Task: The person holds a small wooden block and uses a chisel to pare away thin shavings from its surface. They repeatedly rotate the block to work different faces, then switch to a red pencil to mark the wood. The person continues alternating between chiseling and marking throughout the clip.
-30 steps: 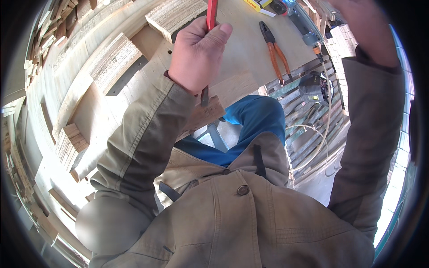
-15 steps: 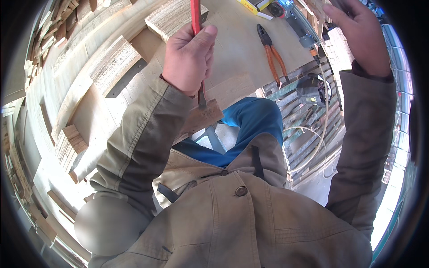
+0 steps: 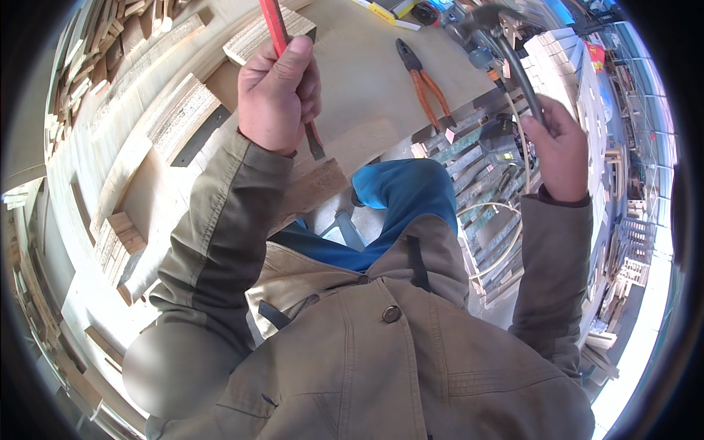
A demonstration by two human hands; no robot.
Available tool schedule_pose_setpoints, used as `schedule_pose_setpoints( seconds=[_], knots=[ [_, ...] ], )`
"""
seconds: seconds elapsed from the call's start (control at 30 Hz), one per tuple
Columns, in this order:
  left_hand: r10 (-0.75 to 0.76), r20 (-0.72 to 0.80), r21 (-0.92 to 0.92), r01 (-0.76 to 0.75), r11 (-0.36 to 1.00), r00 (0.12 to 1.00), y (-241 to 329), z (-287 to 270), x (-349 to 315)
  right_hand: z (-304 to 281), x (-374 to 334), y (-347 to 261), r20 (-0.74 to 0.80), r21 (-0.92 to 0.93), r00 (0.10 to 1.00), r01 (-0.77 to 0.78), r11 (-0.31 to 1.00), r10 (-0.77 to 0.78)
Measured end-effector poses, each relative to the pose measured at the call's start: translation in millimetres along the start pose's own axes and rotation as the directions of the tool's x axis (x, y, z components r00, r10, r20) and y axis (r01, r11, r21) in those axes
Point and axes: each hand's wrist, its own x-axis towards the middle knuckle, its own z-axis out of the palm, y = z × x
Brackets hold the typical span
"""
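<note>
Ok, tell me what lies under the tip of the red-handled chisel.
The chisel, gripped in the left hand, points its dark blade down at a wooden block on the workbench. The exact contact point cannot be made out; the sleeve covers the block's near part.

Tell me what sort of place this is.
Most likely a woodworking or carpentry workshop. Cut timber blocks and boards are stacked all around, orange-handled pliers lie on the wooden bench, and the person's left hand grips a red-handled chisel while the right hand raises a hammer.
</note>
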Motion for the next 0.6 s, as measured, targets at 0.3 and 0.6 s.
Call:
schedule_pose_setpoints(
  seconds=[0.3,0.6],
  knots=[
    [0.122,0.053,0.517,-0.131,0.846,0.991,57,4,-27,-7,-66,62,-0.029,0.072,0.992,-0.124,0.99,0.126],
    [0.065,-0.054,0.998,0.052,0.037,0.996,57,-37,-167,40,-132,131,0.077,0.224,0.976,-0.216,0.95,0.203]
  ],
)
